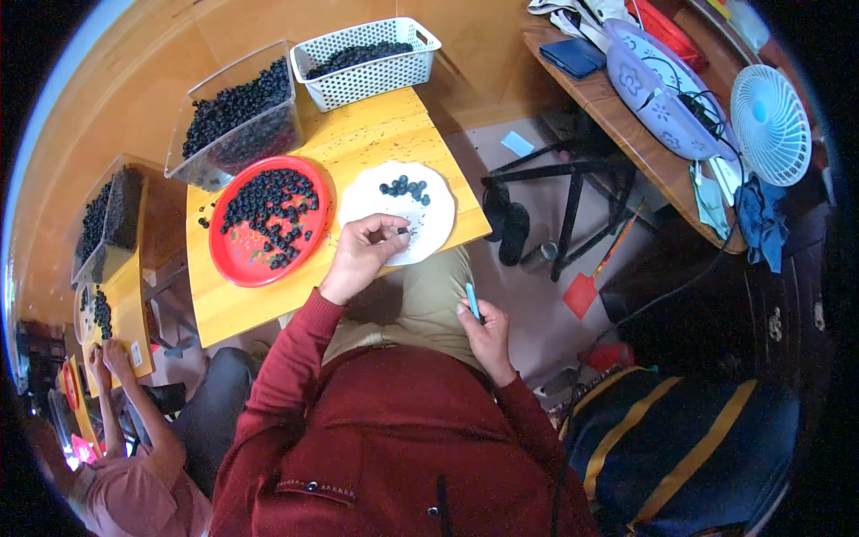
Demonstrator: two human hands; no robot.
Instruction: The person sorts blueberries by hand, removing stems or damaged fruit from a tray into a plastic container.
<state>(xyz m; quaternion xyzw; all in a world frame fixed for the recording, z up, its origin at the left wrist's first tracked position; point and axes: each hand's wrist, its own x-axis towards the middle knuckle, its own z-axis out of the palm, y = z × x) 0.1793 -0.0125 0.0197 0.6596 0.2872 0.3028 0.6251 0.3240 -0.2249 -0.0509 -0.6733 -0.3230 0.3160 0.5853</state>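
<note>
1. While the left hand [371, 246] pinches a small dark piece [403, 231] above the white plate [438, 213], the right hand [489, 340] grips a slim blue tool [472, 300].
2. A yellow table [380, 130] carries the plate; pinkish floor [546, 309] shows beyond.
3. The left hand hides some plate rim; a dark frame [568, 215] stands right.
4. Dark round pieces [416, 191] cluster on the plate and crowd the red dish [234, 259], clear bin [204, 170] and white basket [376, 86].
</note>
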